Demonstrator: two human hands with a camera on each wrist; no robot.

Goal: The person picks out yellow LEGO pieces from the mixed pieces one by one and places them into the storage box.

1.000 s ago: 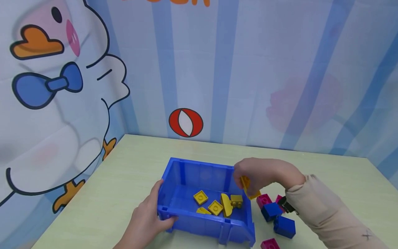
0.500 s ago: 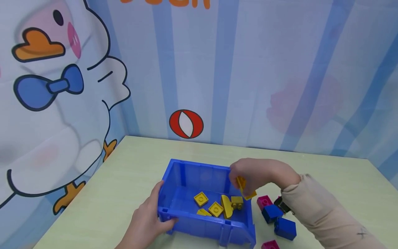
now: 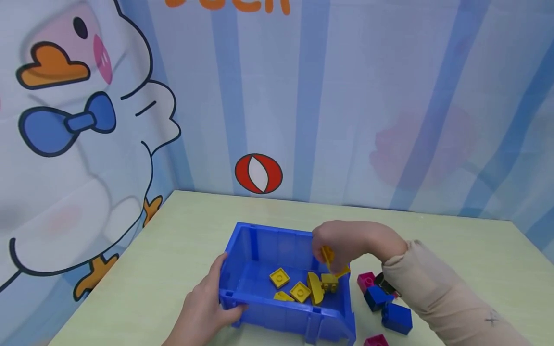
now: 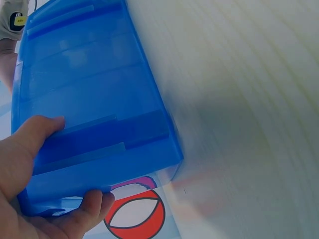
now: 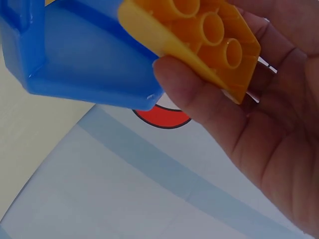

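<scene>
My right hand (image 3: 342, 242) pinches a yellow toy brick (image 5: 199, 37) above the right end of a blue plastic bin (image 3: 281, 312). The right wrist view shows the brick's hollow underside with its round tubes, the thumb along one side. At the bin's left end my left hand (image 3: 205, 302) grips the corner, thumb on the near wall and fingers round the end, as the left wrist view also shows. Inside the bin lie several yellow bricks: a square one (image 3: 279, 278), another square one (image 3: 300, 291), a curved one (image 3: 315, 288) and a studded one (image 3: 329, 282).
Right of the bin, blue bricks (image 3: 396, 317), pink bricks (image 3: 366, 281) and a black piece (image 3: 385, 283) lie on the pale table (image 3: 199, 211). The right forearm passes over that side. A printed cloth (image 3: 272, 96) with a cartoon duck stands behind the table.
My right hand has moved left with the yellow brick, further over the bin. The left hand keeps its grip, and the bin stays in nearly the same place.
</scene>
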